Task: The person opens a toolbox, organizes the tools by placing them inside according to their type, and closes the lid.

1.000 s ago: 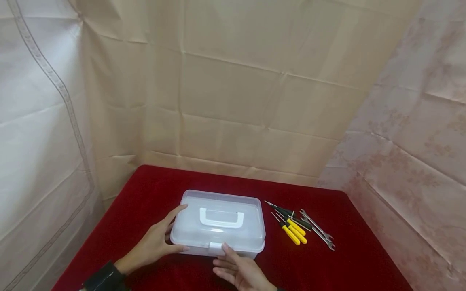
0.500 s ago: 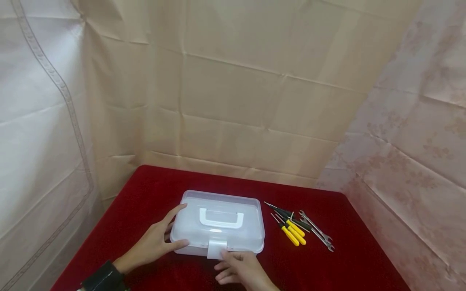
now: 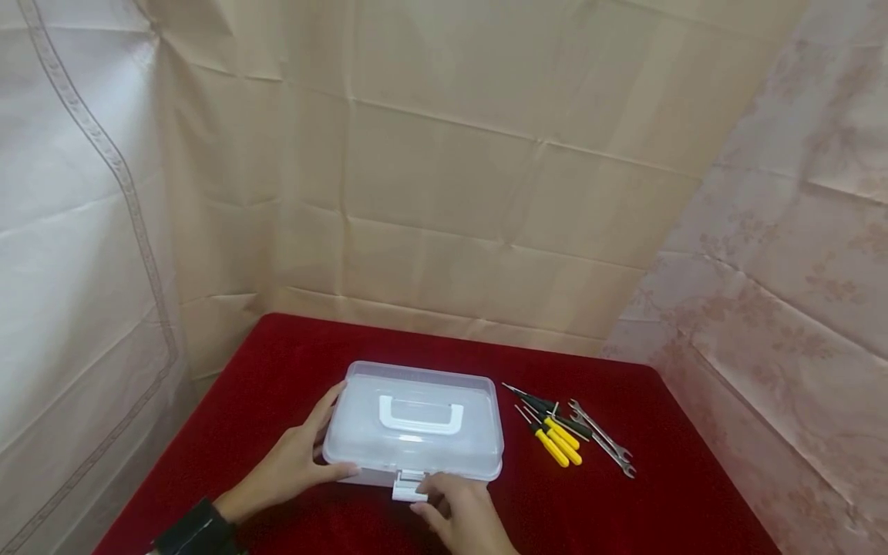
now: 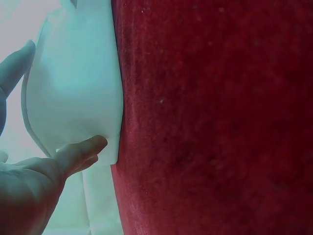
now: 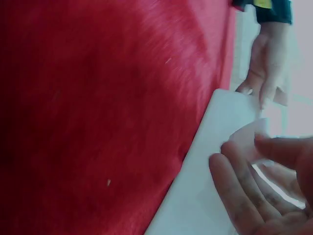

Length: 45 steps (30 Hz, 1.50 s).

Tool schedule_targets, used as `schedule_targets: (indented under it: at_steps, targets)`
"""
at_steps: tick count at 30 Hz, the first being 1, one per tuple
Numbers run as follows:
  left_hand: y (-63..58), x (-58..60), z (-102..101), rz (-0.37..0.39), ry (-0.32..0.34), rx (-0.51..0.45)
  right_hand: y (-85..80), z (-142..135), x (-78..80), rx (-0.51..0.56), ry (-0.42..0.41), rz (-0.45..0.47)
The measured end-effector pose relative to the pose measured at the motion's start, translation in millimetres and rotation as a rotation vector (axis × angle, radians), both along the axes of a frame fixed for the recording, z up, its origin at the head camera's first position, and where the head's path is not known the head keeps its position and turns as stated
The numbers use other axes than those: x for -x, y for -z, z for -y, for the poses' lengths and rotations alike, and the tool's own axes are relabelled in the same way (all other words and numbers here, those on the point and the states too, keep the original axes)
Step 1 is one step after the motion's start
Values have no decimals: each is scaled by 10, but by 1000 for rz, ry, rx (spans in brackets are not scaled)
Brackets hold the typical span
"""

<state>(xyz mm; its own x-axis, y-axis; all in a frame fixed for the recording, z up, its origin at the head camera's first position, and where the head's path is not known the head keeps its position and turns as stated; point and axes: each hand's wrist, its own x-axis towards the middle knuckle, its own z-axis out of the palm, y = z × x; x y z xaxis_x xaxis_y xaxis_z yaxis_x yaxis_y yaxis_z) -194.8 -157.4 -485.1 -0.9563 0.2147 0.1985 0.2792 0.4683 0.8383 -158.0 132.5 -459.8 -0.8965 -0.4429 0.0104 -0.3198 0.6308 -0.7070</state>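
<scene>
A translucent plastic toolbox (image 3: 430,455) with a white carrying handle (image 3: 452,420) lies flat on the red cloth, its lid down. At its left end my left hand (image 3: 287,466) holds the box, thumb on the front side and fingers along the left side. My right hand (image 3: 468,512) is at the front, with thumb and fingers pinching the white latch (image 3: 408,489). That latch is flipped outward from the front wall. In the right wrist view, the latch (image 5: 248,139) sits between thumb and fingers. The left wrist view shows the thumb against the box wall (image 4: 78,88).
To the right of the box lie several screwdrivers with yellow handles (image 3: 558,447), darker screwdrivers (image 3: 541,402) and metal wrenches (image 3: 603,435). Red cloth (image 3: 305,354) covers the table. Pale curtains (image 3: 444,169) hang behind it and at both sides.
The latch has swung from lying against the box front to tilting outward, and my right hand has followed it with fingers drawn in. My left hand stays at the left end, its upper fingertips slightly lower.
</scene>
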Motion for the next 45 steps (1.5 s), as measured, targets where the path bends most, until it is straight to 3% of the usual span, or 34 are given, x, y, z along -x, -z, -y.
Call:
schedule_targets:
  at_steps: [6, 12, 15, 18, 22, 23, 25, 28, 32, 37, 45]
  targets:
    - [30, 5, 24, 27, 7, -6, 14, -39, 32, -116, -93, 94]
    - [65, -7, 68, 62, -47, 89, 19, -121, 68, -186, -209, 87]
    - [89, -16, 59, 62, -69, 138, -57, -198, 58, -186, -207, 61]
    - [107, -22, 37, 63, -46, 146, -166, -349, 46, -133, -139, -139]
    - [110, -19, 24, 61, -17, 126, -251, -624, 133, -141, 84, -565]
    - [108, -18, 25, 61, -15, 118, -251, -692, 178, -177, 141, -634]
    - [103, -17, 29, 65, -14, 108, -236, -812, 286, -260, 205, -681]
    - [105, -22, 34, 73, -8, 100, -169, -934, 419, -356, 157, -585]
    - [115, -38, 34, 66, -1, 96, -54, -977, 491, -345, 65, -446]
    - [106, -60, 15, 30, 3, 95, 15, -958, 470, -265, 107, -437]
    - [101, -73, 13, 9, -52, 68, 2, -893, 425, -112, 161, -387]
